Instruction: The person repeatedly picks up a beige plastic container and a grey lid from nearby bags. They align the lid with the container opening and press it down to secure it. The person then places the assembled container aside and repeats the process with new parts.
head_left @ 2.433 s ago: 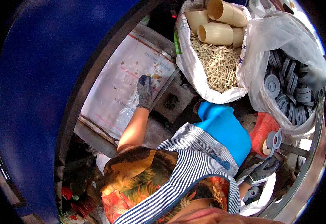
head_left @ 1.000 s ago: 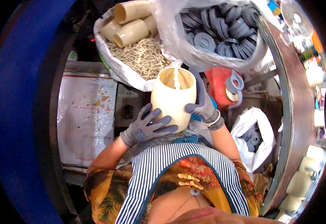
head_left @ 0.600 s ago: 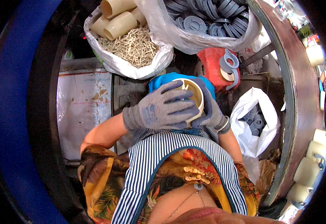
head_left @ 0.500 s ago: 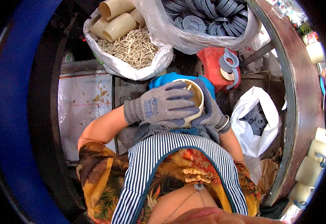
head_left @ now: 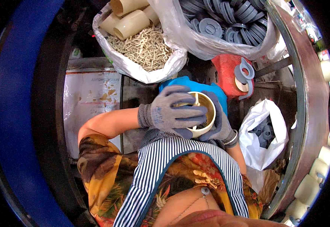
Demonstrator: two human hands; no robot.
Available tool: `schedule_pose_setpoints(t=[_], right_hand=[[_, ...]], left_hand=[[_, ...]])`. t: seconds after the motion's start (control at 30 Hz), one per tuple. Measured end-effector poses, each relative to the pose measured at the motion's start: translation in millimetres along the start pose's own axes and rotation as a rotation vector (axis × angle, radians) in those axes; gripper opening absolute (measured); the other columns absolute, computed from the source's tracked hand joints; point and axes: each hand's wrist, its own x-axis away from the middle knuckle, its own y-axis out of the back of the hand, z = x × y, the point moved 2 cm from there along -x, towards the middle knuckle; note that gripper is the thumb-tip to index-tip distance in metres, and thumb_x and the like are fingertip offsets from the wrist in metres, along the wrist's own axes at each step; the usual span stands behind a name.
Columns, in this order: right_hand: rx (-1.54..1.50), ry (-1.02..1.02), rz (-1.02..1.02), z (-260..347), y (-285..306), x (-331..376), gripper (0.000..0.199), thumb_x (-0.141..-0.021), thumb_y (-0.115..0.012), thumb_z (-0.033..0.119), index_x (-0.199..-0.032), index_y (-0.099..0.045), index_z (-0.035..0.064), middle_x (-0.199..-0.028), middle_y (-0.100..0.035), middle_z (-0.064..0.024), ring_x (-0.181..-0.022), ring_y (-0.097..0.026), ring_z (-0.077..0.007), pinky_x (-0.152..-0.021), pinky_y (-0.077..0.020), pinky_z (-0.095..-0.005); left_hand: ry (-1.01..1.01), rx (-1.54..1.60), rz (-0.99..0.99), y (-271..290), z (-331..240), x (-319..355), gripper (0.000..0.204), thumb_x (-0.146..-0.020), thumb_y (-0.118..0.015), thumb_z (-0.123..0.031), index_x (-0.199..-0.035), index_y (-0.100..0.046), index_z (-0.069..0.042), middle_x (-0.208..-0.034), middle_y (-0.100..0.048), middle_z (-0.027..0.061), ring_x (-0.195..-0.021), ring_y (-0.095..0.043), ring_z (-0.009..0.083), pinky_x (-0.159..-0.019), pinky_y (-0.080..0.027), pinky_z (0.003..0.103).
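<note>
A short cream plastic tube (head_left: 212,117) is between my gloved hands above my lap, its round opening facing up toward me. My left hand (head_left: 175,112), in a grey knit glove, grips its left side, with the fingers across part of the opening and partly inside the rim. Around the right side wraps my right hand (head_left: 222,123), also gloved, its fingers partly hidden behind the wall. Small cream pegs (head_left: 196,99) show at the inside of the rim. Blue cloth (head_left: 187,84) lies just beyond the hands.
A white sack (head_left: 147,77) holds cream pegs and larger cream tubes. Beside it, a clear bag (head_left: 195,47) is full of grey round lids. A grey ring-shaped part (head_left: 244,70) rests on a red container (head_left: 225,75). Small grey parts fill a white bag (head_left: 261,160) at right.
The tube has tilted so its opening faces me more, showing more of the inside. My left fingers have shifted over the rim. The whole view has moved slightly.
</note>
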Motion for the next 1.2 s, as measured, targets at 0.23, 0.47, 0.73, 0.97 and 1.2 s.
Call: schedule_pose_setpoints(t=[0.23,0.47,0.73,0.97,1.2], right_hand=[[0.181,-0.045,0.063,-16,13,12,0.13,-0.049,-0.096,0.041,-0.152,-0.027,0.0032,-0.152,-0.036,-0.0198,-0.139,-0.037,-0.0354,-0.116,-0.0285,-0.0455],[0.204,-0.05,0.044,-2,10,-1,0.127,-0.049,-0.095,0.043,-0.15,-0.03,0.0004,-0.149,-0.04,-0.0219,-0.137,-0.04,-0.0387,-0.114,-0.0303,-0.0466],[0.196,0.085,-0.053,10,6,-8,0.128,-0.049,-0.096,0.044,-0.149,-0.03,-0.0011,-0.148,-0.042,-0.0213,-0.136,-0.042,-0.0352,-0.114,-0.0321,-0.0447],[0.793,0.227,-0.351,67,-16,-17,0.106,-0.067,-0.086,0.045,-0.146,-0.035,-0.0027,-0.144,-0.042,-0.0209,-0.131,-0.044,-0.0323,-0.111,-0.0344,-0.0455],[1.128,0.147,-0.958,28,128,-7,0.052,-0.083,-0.072,0.038,-0.123,-0.061,0.0056,-0.116,-0.06,-0.0197,-0.108,-0.059,-0.0364,-0.088,-0.0481,-0.0439]], left_hand=[[-0.25,0.3,0.518,-26,5,-25,0.048,-0.086,-0.059,-0.055,-0.103,-0.067,-0.011,-0.104,-0.063,0.0086,-0.1,-0.06,0.0276,-0.091,-0.048,0.045],[-0.133,0.383,0.252,-2,19,-44,0.041,-0.082,-0.062,-0.051,-0.098,-0.065,-0.012,-0.096,-0.059,0.0068,-0.089,-0.059,0.0249,-0.076,-0.05,0.041],[0.675,-0.568,0.794,28,105,9,0.046,-0.091,-0.062,-0.036,-0.133,-0.058,-0.017,-0.135,-0.056,0.0091,-0.122,-0.051,0.0349,-0.107,-0.035,0.051],[1.073,0.947,-0.435,-20,17,8,0.056,-0.104,-0.044,-0.031,-0.148,-0.034,0.002,-0.147,-0.043,0.0164,-0.138,-0.039,0.0263,-0.118,-0.024,0.04],[0.938,1.63,-0.204,-71,50,7,0.046,-0.097,-0.056,-0.023,-0.135,-0.05,0.002,-0.13,-0.06,0.0133,-0.117,-0.059,0.0194,-0.102,-0.045,0.035]])
